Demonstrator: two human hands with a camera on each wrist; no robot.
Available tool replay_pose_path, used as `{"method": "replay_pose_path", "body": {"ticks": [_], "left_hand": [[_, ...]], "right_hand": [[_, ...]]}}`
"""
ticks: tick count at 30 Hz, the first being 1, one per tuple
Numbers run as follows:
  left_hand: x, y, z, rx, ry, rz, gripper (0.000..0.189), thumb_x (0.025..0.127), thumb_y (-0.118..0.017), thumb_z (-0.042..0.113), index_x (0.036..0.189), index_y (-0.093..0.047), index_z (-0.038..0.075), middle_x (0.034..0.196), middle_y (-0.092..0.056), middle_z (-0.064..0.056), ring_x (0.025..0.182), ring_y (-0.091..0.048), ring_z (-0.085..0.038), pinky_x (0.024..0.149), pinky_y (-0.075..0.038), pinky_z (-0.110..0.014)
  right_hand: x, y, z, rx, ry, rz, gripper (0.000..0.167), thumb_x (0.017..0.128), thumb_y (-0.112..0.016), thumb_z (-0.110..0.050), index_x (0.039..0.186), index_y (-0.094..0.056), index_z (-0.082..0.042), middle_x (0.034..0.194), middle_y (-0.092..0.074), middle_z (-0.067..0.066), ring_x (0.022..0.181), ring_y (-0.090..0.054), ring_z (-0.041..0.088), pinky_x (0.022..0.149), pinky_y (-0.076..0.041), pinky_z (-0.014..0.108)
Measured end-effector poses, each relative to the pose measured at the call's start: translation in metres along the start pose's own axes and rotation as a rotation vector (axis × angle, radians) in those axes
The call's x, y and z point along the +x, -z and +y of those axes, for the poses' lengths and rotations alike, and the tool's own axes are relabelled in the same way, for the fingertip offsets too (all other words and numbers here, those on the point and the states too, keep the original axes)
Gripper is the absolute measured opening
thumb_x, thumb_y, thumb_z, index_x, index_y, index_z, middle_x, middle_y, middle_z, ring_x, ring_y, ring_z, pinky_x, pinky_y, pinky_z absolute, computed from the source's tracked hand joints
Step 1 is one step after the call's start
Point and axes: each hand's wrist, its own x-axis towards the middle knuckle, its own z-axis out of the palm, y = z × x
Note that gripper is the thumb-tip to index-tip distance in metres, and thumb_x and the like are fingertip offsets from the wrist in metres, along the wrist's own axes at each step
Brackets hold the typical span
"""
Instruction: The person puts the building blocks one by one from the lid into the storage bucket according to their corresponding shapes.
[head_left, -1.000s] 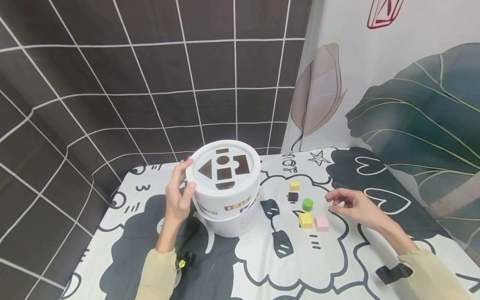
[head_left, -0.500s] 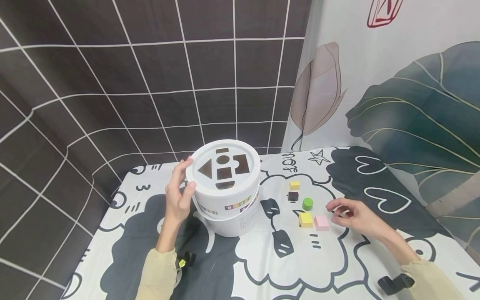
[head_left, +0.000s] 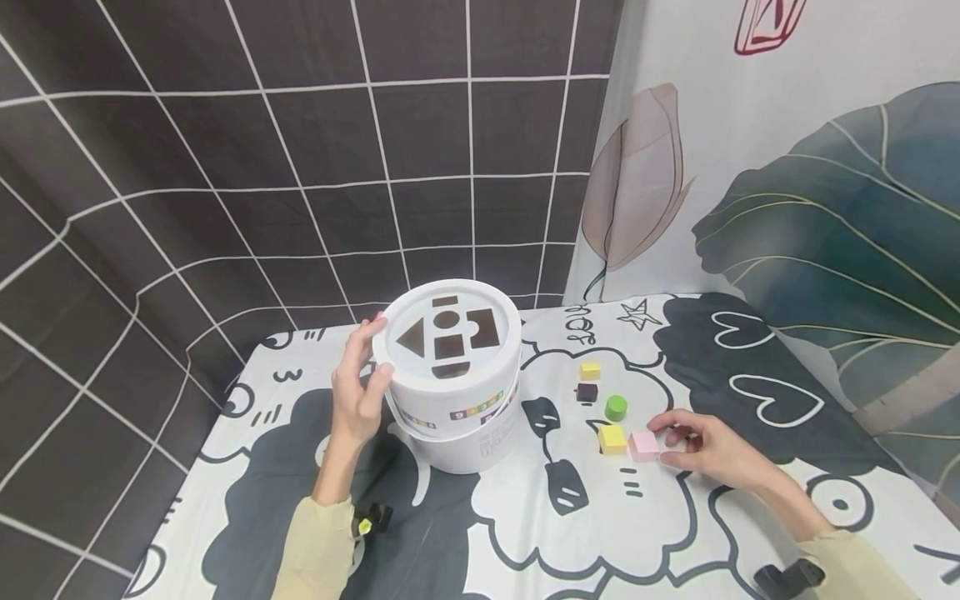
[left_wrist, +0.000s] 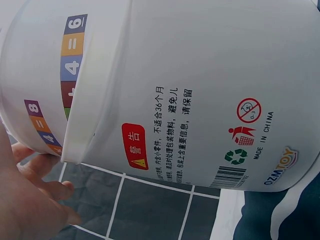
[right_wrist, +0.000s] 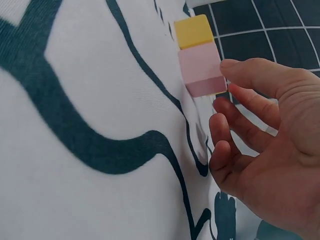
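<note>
A white shape-sorter bucket [head_left: 450,454] stands upright, its lid [head_left: 405,358] cut with several shaped holes. My left hand [head_left: 358,392] holds the lid's left side, fingers and thumb spread along the rim. In the left wrist view, the bucket [left_wrist: 210,65] shows its printed wall. My right hand [head_left: 705,450] is at the pink block [head_left: 642,446], forefinger and thumb parted at its right edge. In the right wrist view, a fingertip overlaps the edge of the pink block [right_wrist: 202,67]. A yellow block [head_left: 612,440] lies right beside the pink one.
Beyond these lie a green cylinder [head_left: 616,407], a dark block [head_left: 587,392] and a smaller yellow block [head_left: 590,371]. A cartoon-print cloth [head_left: 540,533] covers the table. A dark grid-pattern curtain [head_left: 300,167] hangs behind, with a leaf-print one [head_left: 825,217] to the right.
My right hand has moved down and slightly left to the pink block, its thumb and forefinger parting wider. My left hand and the bucket have stayed in place.
</note>
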Motion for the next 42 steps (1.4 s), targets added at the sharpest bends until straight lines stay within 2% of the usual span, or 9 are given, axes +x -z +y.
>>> {"method": "replay_pose_path", "body": {"ticks": [11, 30, 38, 42], "left_hand": [[-0.001, 0.0, 0.002, 0.011, 0.014, -0.002, 0.057, 0.08, -0.05, 0.018, 0.132, -0.057, -0.006, 0.136, -0.057, -0.025, 0.133, -0.046, -0.043, 0.115, -0.028, -0.048], [0.0, 0.0, 0.002, 0.004, 0.01, 0.002, 0.057, 0.079, -0.051, 0.017, 0.131, -0.057, -0.006, 0.135, -0.057, -0.026, 0.131, -0.048, -0.045, 0.117, -0.025, -0.047], [-0.001, -0.001, 0.002, 0.007, 0.012, 0.004, 0.057, 0.08, -0.05, 0.016, 0.131, -0.056, -0.007, 0.134, -0.057, -0.027, 0.132, -0.046, -0.046, 0.117, -0.026, -0.046], [0.0, -0.001, 0.002, 0.01, 0.01, 0.003, 0.056, 0.08, -0.05, 0.016, 0.131, -0.057, -0.007, 0.134, -0.058, -0.026, 0.132, -0.047, -0.045, 0.116, -0.027, -0.047]], "right_hand": [[0.002, -0.004, 0.0, 0.013, -0.064, -0.029, 0.042, 0.076, -0.081, -0.002, 0.115, -0.065, 0.001, 0.089, -0.06, 0.004, 0.076, -0.052, 0.014, 0.06, -0.042, 0.025], [0.003, -0.007, 0.0, -0.036, -0.068, 0.016, 0.036, 0.075, -0.079, 0.001, 0.109, -0.067, -0.001, 0.083, -0.06, 0.001, 0.071, -0.05, 0.011, 0.058, -0.04, 0.025], [0.007, 0.0, -0.006, -0.063, -0.086, 0.046, 0.033, 0.08, -0.076, 0.0, 0.111, -0.067, -0.002, 0.084, -0.062, 0.001, 0.073, -0.053, 0.012, 0.06, -0.042, 0.025], [0.012, 0.003, -0.011, -0.063, -0.066, 0.058, 0.031, 0.08, -0.075, 0.0, 0.11, -0.067, -0.002, 0.084, -0.062, 0.002, 0.075, -0.054, 0.013, 0.062, -0.043, 0.024]]}}
